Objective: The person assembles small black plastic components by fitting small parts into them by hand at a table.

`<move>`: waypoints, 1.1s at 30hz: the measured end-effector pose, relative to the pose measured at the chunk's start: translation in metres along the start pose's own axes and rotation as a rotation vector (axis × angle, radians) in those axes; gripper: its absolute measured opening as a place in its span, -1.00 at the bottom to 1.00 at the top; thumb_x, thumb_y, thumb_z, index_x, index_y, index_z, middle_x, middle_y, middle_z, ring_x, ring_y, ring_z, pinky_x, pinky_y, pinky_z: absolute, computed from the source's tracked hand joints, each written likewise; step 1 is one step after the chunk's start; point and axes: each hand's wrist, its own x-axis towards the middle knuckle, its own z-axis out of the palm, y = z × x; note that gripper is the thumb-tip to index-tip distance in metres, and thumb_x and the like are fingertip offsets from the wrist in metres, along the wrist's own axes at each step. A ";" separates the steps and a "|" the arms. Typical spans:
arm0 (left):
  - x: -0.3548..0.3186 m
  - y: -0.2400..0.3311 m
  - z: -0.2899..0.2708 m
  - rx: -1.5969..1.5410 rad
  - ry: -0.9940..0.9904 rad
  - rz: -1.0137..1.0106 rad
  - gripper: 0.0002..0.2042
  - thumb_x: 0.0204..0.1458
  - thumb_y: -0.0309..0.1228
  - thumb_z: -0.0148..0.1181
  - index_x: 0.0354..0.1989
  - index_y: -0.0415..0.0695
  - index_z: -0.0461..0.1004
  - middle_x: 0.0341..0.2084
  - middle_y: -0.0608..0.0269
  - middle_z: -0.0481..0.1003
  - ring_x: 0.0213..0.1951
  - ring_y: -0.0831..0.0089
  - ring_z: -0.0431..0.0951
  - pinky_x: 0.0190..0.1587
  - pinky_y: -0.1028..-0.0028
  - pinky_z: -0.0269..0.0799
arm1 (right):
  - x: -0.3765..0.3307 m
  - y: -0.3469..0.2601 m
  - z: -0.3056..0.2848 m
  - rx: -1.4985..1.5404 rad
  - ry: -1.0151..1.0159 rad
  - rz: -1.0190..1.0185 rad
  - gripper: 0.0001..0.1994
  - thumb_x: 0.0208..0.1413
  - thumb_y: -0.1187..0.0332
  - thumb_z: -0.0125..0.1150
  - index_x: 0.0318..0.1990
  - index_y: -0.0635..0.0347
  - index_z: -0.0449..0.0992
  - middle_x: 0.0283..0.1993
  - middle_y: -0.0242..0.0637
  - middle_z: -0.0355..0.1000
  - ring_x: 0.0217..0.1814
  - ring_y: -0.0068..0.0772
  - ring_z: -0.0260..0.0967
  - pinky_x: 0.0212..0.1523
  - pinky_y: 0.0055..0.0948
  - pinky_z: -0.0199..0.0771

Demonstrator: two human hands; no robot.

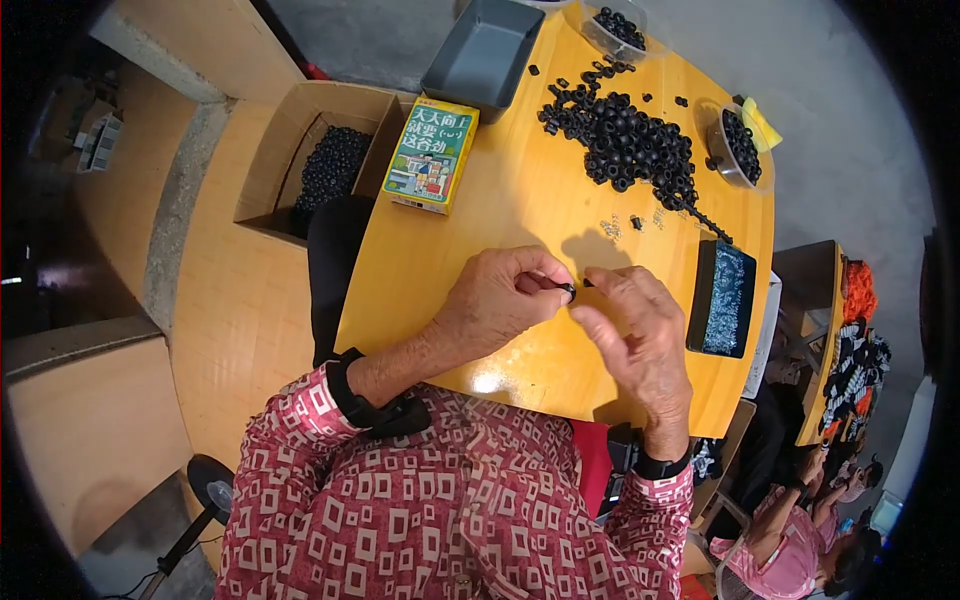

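My left hand (500, 300) pinches a small black ring-shaped part (567, 290) between thumb and fingers over the round yellow table (480, 210). My right hand (640, 330) is right beside it, its fingertips pinched on a tiny piece (588, 283) that almost touches the black part. A big pile of the same black parts (625, 140) lies on the far side of the table. A few small shiny pieces (612, 229) are scattered between the pile and my hands.
A black tray of shiny small pieces (725, 298) sits right of my hands. A grey bin (483, 52), a green-and-yellow box (433, 153) and two bowls of black parts (740, 148) (618, 27) stand around the pile. A cardboard box of black parts (325, 165) is at left. Other people sit at lower right.
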 end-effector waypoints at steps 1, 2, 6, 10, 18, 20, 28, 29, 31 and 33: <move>0.000 0.002 0.000 0.000 -0.003 -0.001 -0.86 0.01 -0.47 0.27 -0.28 -0.25 0.57 -0.47 0.35 0.56 -0.39 0.68 0.53 -0.27 0.62 0.46 | -0.001 0.001 -0.002 0.154 0.003 0.102 -0.71 0.02 0.37 0.35 -0.13 0.35 0.54 -0.34 -0.13 0.44 -0.35 -0.16 0.44 -0.28 -0.33 0.45; 0.000 0.004 -0.001 0.017 -0.036 -0.040 -0.87 0.03 -0.52 0.25 -0.25 -0.26 0.55 -0.40 0.37 0.55 -0.33 0.70 0.52 -0.24 0.65 0.45 | -0.002 0.003 -0.004 0.309 0.007 0.203 -0.77 0.06 0.42 0.31 -0.17 0.39 0.55 -0.34 -0.11 0.46 -0.35 -0.18 0.45 -0.28 -0.35 0.45; 0.000 0.001 -0.007 0.010 -0.060 -0.082 -0.87 0.06 -0.58 0.23 -0.20 -0.27 0.53 -0.32 0.39 0.53 -0.26 0.70 0.51 -0.20 0.67 0.44 | -0.002 0.022 -0.002 0.287 0.084 0.332 -0.85 0.11 0.52 0.23 -0.20 0.40 0.54 -0.33 -0.08 0.47 -0.34 -0.17 0.47 -0.28 -0.39 0.47; 0.000 -0.003 -0.007 -0.060 -0.051 0.004 -0.86 0.05 -0.48 0.26 -0.25 -0.27 0.54 -0.44 0.41 0.54 -0.35 0.72 0.51 -0.27 0.66 0.44 | -0.009 0.035 0.011 0.204 0.066 0.287 -0.84 0.04 0.55 0.27 -0.20 0.36 0.54 -0.35 -0.10 0.42 -0.32 -0.12 0.46 -0.28 -0.37 0.48; -0.002 -0.003 -0.006 -0.343 -0.140 -0.059 -0.86 0.08 -0.59 0.22 -0.18 -0.26 0.48 -0.29 0.39 0.49 -0.20 0.67 0.51 -0.10 0.64 0.46 | -0.007 0.035 0.020 -0.104 0.085 0.132 -0.82 -0.06 0.56 0.32 -0.25 0.27 0.53 -0.38 -0.16 0.41 -0.31 -0.09 0.45 -0.31 -0.29 0.50; -0.003 -0.004 -0.004 -0.366 -0.145 -0.052 -0.85 0.08 -0.59 0.21 -0.17 -0.26 0.48 -0.29 0.38 0.49 -0.19 0.66 0.51 -0.09 0.63 0.46 | -0.011 0.032 0.021 0.066 0.117 0.216 -0.84 -0.04 0.58 0.33 -0.28 0.28 0.51 -0.35 -0.26 0.45 -0.30 -0.30 0.48 -0.31 -0.40 0.50; -0.004 -0.004 0.001 -0.416 -0.154 -0.043 -0.84 0.10 -0.60 0.19 -0.15 -0.27 0.46 -0.27 0.35 0.50 -0.15 0.61 0.53 -0.06 0.61 0.47 | -0.025 0.022 0.029 0.803 0.163 0.433 -0.83 0.05 0.65 0.29 -0.20 0.31 0.51 -0.27 -0.42 0.45 -0.21 -0.66 0.39 -0.19 -0.66 0.43; -0.003 -0.006 0.001 -0.405 -0.151 -0.011 -0.84 0.10 -0.60 0.18 -0.14 -0.27 0.46 -0.26 0.35 0.50 -0.14 0.62 0.53 -0.06 0.61 0.47 | -0.026 0.021 0.029 0.870 0.183 0.442 -0.82 0.04 0.66 0.29 -0.19 0.31 0.51 -0.26 -0.40 0.45 -0.21 -0.64 0.40 -0.17 -0.66 0.44; -0.003 -0.008 0.002 -0.395 -0.148 0.022 -0.83 0.10 -0.60 0.18 -0.13 -0.27 0.46 -0.26 0.35 0.50 -0.14 0.62 0.53 -0.05 0.61 0.47 | -0.027 0.020 0.028 0.893 0.201 0.470 -0.81 0.02 0.67 0.30 -0.20 0.32 0.51 -0.25 -0.40 0.45 -0.20 -0.64 0.40 -0.15 -0.65 0.44; -0.004 -0.007 0.002 -0.391 -0.151 0.007 -0.83 0.10 -0.60 0.19 -0.13 -0.27 0.46 -0.26 0.35 0.50 -0.14 0.63 0.52 -0.05 0.61 0.46 | -0.027 0.019 0.026 0.914 0.218 0.498 -0.81 0.01 0.68 0.30 -0.20 0.32 0.52 -0.23 -0.39 0.44 -0.19 -0.64 0.39 -0.14 -0.63 0.44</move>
